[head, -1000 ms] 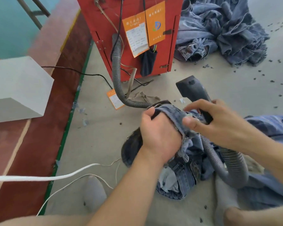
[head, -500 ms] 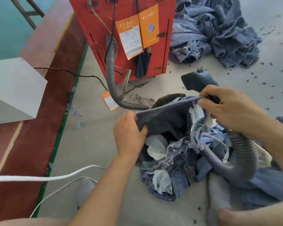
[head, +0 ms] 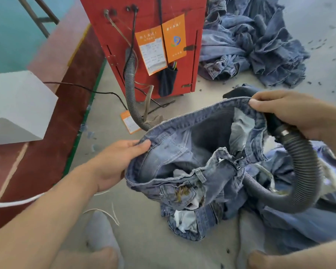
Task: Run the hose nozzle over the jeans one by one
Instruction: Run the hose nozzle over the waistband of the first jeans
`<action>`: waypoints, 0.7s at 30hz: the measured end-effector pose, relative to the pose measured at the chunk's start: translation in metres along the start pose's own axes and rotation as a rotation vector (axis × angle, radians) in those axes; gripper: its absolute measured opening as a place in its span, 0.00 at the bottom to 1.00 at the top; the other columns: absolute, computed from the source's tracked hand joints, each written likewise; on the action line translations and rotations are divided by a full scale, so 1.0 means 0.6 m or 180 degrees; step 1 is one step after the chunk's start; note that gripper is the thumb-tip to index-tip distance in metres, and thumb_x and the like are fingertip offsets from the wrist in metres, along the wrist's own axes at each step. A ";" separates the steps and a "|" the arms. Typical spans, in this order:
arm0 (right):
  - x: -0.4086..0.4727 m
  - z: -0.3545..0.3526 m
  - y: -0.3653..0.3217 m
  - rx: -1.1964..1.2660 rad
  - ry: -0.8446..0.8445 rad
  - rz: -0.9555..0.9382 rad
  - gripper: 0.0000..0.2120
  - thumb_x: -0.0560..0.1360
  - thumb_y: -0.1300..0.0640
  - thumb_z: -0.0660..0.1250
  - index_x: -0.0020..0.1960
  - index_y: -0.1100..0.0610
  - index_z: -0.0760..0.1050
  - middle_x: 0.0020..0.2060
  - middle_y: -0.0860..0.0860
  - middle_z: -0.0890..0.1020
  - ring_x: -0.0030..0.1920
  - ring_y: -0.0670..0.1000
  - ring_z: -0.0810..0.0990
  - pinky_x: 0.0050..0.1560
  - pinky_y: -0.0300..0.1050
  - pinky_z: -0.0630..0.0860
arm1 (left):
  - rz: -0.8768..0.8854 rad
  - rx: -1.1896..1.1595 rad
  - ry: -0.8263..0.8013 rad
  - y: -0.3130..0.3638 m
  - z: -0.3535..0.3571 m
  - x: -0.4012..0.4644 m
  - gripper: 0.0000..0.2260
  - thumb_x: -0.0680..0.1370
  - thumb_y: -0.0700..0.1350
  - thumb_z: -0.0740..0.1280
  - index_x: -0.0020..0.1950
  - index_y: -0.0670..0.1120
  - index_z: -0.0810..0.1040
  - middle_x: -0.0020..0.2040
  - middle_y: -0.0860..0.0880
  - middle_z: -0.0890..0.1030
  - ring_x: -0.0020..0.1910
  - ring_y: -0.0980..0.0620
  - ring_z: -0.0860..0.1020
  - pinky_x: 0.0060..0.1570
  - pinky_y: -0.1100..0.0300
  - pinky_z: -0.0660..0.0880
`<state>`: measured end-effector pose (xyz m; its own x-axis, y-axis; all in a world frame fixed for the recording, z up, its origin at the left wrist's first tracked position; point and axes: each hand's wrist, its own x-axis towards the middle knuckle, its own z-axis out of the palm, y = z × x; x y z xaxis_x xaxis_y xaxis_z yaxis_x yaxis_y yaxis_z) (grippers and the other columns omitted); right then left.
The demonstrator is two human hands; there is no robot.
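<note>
Left hand (head: pixel 113 162) pinches the jeans (head: pixel 182 152) waistband; right hand (head: pixel 291 113) fingers clamp waistband and hose nozzle (head: pixel 239 93) together, stretching the opening.

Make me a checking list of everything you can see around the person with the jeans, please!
Surface: grey floor, with a red strip along its left side.
Job's things: jeans held open at the waistband; black hose nozzle behind the waistband; grey ribbed hose looping over the denim.
Clutter: jeans pile beside the red machine; dark scraps and loose threads on the floor.
Hands: left hand pinches the waistband's left edge; right hand grips the nozzle and the waistband's right edge.
Cables: black cable running to the machine; white cord at the left.
Surroundings: white block, orange tags on the machine.
</note>
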<state>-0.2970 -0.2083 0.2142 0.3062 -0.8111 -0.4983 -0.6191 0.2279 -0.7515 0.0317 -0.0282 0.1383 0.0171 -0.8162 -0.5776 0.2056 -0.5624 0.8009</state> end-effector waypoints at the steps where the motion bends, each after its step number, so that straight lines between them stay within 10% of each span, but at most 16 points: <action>1: 0.001 0.003 -0.003 0.0024 0.0001 0.0010 0.10 0.81 0.47 0.69 0.49 0.54 0.81 0.32 0.52 0.77 0.25 0.51 0.73 0.28 0.46 0.76 | -0.0100 -0.0064 0.0124 -0.002 0.007 -0.006 0.17 0.83 0.50 0.65 0.65 0.41 0.82 0.60 0.39 0.85 0.60 0.37 0.83 0.60 0.42 0.80; 17: 0.001 0.040 0.007 -0.0265 0.0105 -0.0228 0.14 0.82 0.48 0.67 0.39 0.52 0.76 0.32 0.53 0.72 0.25 0.50 0.70 0.24 0.44 0.70 | 0.0127 0.0237 -0.0054 -0.001 0.037 0.012 0.17 0.75 0.55 0.75 0.57 0.46 0.86 0.56 0.43 0.86 0.57 0.42 0.85 0.56 0.49 0.83; 19: -0.005 0.046 0.009 -0.0508 0.0387 -0.0594 0.06 0.82 0.45 0.67 0.49 0.35 0.81 0.35 0.52 0.78 0.24 0.49 0.76 0.24 0.43 0.74 | 0.0365 0.0799 0.0338 -0.008 0.049 0.019 0.14 0.75 0.56 0.76 0.51 0.46 0.85 0.51 0.43 0.88 0.50 0.46 0.86 0.54 0.46 0.83; 21: -0.018 0.036 0.018 -0.0719 0.0571 -0.0845 0.22 0.81 0.43 0.67 0.62 0.16 0.65 0.34 0.52 0.81 0.23 0.49 0.81 0.22 0.42 0.76 | 0.0694 0.1342 0.0748 -0.018 0.059 0.028 0.18 0.75 0.60 0.74 0.43 0.44 0.81 0.40 0.46 0.86 0.37 0.51 0.80 0.44 0.45 0.80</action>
<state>-0.2913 -0.1853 0.2022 0.3584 -0.9117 -0.2007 -0.6850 -0.1108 -0.7201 -0.0046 -0.0407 0.1254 0.2445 -0.8957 -0.3715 -0.2378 -0.4268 0.8725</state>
